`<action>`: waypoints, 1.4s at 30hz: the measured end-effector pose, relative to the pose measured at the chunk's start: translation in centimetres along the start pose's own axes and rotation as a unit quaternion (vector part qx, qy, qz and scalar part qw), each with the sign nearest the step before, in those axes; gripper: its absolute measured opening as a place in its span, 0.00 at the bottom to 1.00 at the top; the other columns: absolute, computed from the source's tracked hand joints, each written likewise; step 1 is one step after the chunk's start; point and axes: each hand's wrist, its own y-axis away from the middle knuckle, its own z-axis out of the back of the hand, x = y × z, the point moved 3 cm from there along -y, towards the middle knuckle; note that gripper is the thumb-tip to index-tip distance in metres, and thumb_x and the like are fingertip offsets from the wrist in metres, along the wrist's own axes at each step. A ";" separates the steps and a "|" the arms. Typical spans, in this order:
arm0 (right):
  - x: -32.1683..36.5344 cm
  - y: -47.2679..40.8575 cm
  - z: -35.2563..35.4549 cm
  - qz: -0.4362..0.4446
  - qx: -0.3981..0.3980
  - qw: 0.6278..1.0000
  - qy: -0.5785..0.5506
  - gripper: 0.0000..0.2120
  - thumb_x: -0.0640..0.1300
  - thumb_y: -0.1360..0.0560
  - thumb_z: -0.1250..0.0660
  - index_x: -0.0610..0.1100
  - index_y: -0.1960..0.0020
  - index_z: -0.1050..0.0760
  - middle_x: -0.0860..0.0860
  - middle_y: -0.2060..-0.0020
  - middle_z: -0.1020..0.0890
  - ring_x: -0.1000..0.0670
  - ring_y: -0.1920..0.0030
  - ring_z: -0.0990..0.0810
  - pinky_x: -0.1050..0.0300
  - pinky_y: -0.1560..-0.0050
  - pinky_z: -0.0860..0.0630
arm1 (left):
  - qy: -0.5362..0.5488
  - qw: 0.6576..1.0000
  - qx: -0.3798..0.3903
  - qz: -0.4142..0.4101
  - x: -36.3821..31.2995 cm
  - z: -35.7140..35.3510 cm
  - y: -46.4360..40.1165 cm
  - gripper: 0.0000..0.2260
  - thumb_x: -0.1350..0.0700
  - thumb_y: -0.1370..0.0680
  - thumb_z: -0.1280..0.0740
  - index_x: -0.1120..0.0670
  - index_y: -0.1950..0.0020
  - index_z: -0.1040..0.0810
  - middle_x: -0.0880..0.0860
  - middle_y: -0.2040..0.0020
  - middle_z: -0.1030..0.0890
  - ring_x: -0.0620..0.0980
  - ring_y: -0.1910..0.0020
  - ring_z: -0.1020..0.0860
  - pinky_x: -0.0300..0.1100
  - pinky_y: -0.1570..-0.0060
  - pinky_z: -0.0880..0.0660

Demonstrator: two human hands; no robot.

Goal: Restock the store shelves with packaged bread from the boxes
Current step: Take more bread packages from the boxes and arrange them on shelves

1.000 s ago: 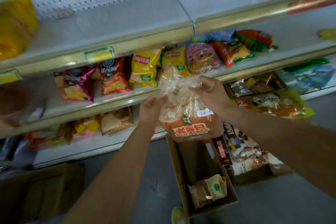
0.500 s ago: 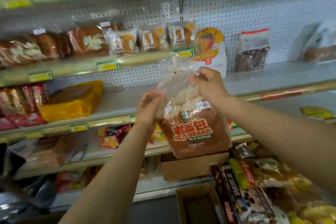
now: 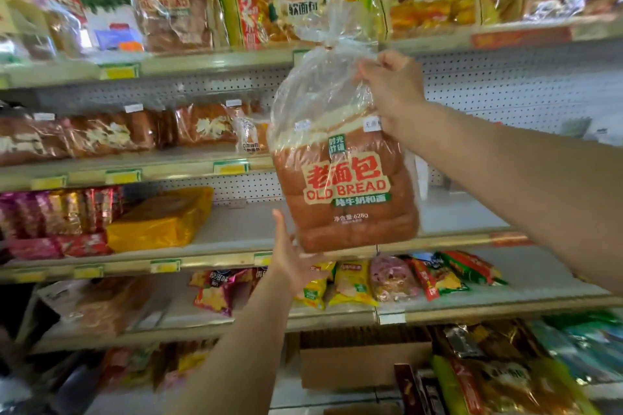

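Bread loaf (image 3: pixel 344 192) in its clear bag hangs upright in front of the shelves (image 3: pixel 202 256), held up between my two hands. My right hand (image 3: pixel 392 91) has its fingers curled into the loose plastic near the bag's tied neck, pinching it. My left hand (image 3: pixel 293 263) is under the loaf's bottom corner, fingers straight and spread wide, touching the base. A matching loaf (image 3: pixel 172 0) stands on the top shelf, and a yellow pack (image 3: pixel 161 219) lies lower left.

The top-shelf packages (image 3: pixel 175 3) in the upper left are smeared by blur; their labels cannot be read. The left hand (image 3: pixel 293 259) is partly hidden under the bread bag (image 3: pixel 340 178). The snack packs (image 3: pixel 505 381) at lower right are cut off, possibly biscuits.
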 end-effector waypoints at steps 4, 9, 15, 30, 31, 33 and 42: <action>1.2 -0.2 -0.9 0.004 -0.006 1.000 -0.021 0.10 0.39 0.26 0.32 0.45 0.63 0.31 0.48 0.64 0.28 0.53 0.63 0.32 0.66 0.65 0.32 | 0.199 0.975 0.097 0.003 -0.1 -2.0 1.3 0.48 0.21 0.34 0.42 0.57 0.30 0.28 0.65 0.33 0.25 0.71 0.33 0.29 0.68 0.40 0.26; 0.7 -0.2 -1.1 0.003 -0.008 1.000 -0.022 0.09 0.39 0.25 0.33 0.44 0.63 0.30 0.51 0.69 0.32 0.55 0.69 0.37 0.66 0.73 0.39 | 0.184 0.979 0.082 -0.036 -0.9 -2.2 2.3 0.39 0.26 0.30 0.38 0.57 0.34 0.24 0.65 0.41 0.19 0.68 0.41 0.21 0.62 0.42 0.23; 1.9 0.1 -2.4 -0.021 0.055 0.998 -0.009 0.10 0.45 0.22 0.32 0.47 0.61 0.27 0.50 0.61 0.23 0.54 0.67 0.29 0.65 0.73 0.32 | 0.199 0.977 0.051 -0.060 -1.5 -1.4 3.4 0.34 0.30 0.27 0.36 0.58 0.36 0.22 0.63 0.43 0.17 0.64 0.42 0.19 0.59 0.43 0.21; -7.6 7.0 -8.3 -0.176 0.373 0.911 -0.025 0.55 0.66 0.46 0.25 0.60 0.24 0.45 0.53 0.31 0.27 0.46 0.34 0.26 0.28 0.35 0.35 | 0.171 0.968 -0.002 -0.186 -12.7 5.2 5.8 0.28 0.32 0.26 0.34 0.53 0.40 0.18 0.57 0.44 0.15 0.59 0.44 0.17 0.57 0.41 0.22; -7.9 7.1 -9.9 -0.184 0.366 0.911 -0.047 0.56 0.64 0.48 0.23 0.57 0.24 0.42 0.51 0.34 0.23 0.46 0.38 0.22 0.32 0.37 0.30 | 0.156 0.970 -0.014 -0.188 -13.8 6.2 6.0 0.28 0.32 0.26 0.34 0.53 0.40 0.18 0.57 0.45 0.15 0.59 0.44 0.18 0.57 0.42 0.22; -8.1 7.2 -13.3 -0.185 0.350 0.913 -0.102 0.59 0.62 0.50 0.17 0.53 0.25 0.39 0.50 0.38 0.19 0.47 0.41 0.19 0.40 0.40 0.23 | 0.120 0.974 -0.043 -0.190 -16.2 8.5 6.3 0.28 0.32 0.26 0.35 0.53 0.40 0.18 0.58 0.47 0.15 0.59 0.44 0.18 0.57 0.43 0.21; -6.8 8.3 -27.6 -0.127 0.308 0.925 -0.180 0.39 0.55 0.44 0.19 0.53 0.36 0.28 0.53 0.46 0.15 0.53 0.47 0.16 0.50 0.44 0.21 | -0.078 0.961 -0.096 -0.249 -30.4 19.4 6.7 0.25 0.36 0.24 0.33 0.48 0.32 0.25 0.54 0.44 0.15 0.57 0.45 0.17 0.60 0.45 0.20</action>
